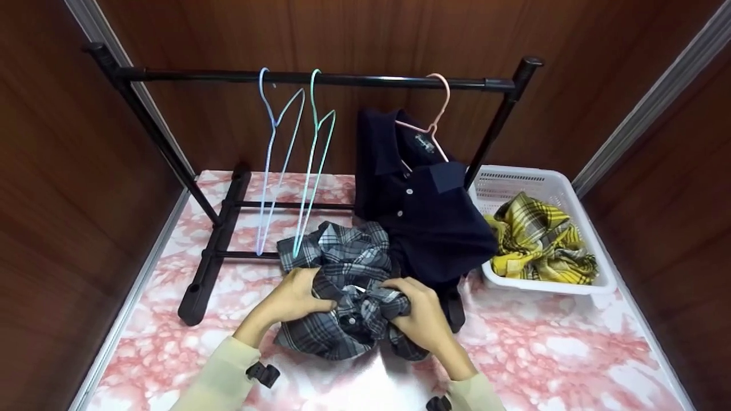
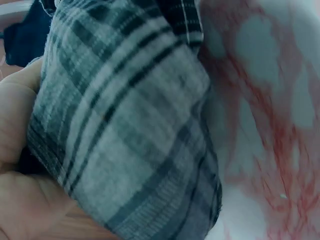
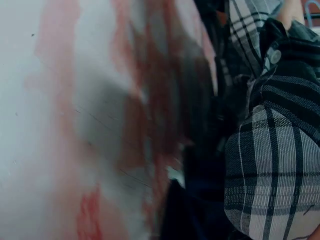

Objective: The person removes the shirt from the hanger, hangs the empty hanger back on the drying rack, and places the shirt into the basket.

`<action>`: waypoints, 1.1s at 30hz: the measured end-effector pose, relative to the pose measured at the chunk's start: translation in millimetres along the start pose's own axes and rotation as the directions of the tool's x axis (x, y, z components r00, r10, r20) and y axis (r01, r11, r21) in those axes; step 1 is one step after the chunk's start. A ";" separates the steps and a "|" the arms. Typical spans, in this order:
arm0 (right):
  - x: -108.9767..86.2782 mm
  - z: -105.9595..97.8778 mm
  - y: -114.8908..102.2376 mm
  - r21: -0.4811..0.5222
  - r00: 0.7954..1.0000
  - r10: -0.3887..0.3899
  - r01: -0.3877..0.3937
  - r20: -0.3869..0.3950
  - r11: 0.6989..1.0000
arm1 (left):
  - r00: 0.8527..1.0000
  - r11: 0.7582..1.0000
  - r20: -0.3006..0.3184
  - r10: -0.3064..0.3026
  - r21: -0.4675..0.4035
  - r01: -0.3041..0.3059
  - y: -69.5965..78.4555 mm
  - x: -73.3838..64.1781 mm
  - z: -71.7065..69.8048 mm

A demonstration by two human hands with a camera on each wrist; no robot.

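Note:
A dark grey plaid shirt [image 1: 354, 257] lies bunched up in front of the rack, a few white buttons showing. My left hand [image 1: 298, 295] grips its left side between thumb and fingers. On the opposite side my right hand [image 1: 420, 313] holds a crumpled fold of the same shirt. In the left wrist view the plaid cloth [image 2: 125, 110] fills the middle, with the thumb and a finger at its edge. The right wrist view shows the shirt [image 3: 275, 165] at the right; most of that hand is out of sight there.
A black garment rack [image 1: 365, 79] carries a blue hanger [image 1: 267, 171], a green hanger [image 1: 311, 171] and a pink hanger [image 1: 440, 108] bearing a navy polo shirt [image 1: 422, 222]. At right, a white basket [image 1: 605, 279] contains a yellow plaid garment [image 1: 537, 240]. Brown panels surround the marbled surface.

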State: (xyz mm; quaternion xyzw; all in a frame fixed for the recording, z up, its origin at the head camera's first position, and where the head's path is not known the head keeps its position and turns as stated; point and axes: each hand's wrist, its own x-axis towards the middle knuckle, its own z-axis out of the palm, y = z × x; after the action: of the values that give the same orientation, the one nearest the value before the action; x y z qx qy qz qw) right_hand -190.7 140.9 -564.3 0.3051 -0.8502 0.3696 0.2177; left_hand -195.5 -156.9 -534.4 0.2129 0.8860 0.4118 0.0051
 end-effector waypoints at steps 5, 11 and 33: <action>-1.6 -22.4 -6.1 0.008 0.999 -0.031 0.031 0.013 0.999 | 0.999 0.999 -0.005 0.043 0.005 -0.042 22.1 -6.0 2.6; 3.2 -54.6 -14.1 0.019 0.998 -0.066 0.066 0.013 0.998 | 0.998 0.998 -0.020 0.059 -0.003 -0.059 53.9 -8.0 0.9; 33.7 -203.3 -17.9 -0.121 0.978 -0.078 0.055 -0.193 0.991 | 0.942 0.944 -0.088 0.324 -0.040 -0.328 170.2 80.0 11.5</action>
State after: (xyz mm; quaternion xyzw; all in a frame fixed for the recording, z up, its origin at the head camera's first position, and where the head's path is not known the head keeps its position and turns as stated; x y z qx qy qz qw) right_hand -173.4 274.0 -406.9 0.2822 -0.8336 0.3410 0.3304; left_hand -202.7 -20.9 -404.1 0.3396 0.8267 0.4389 -0.0928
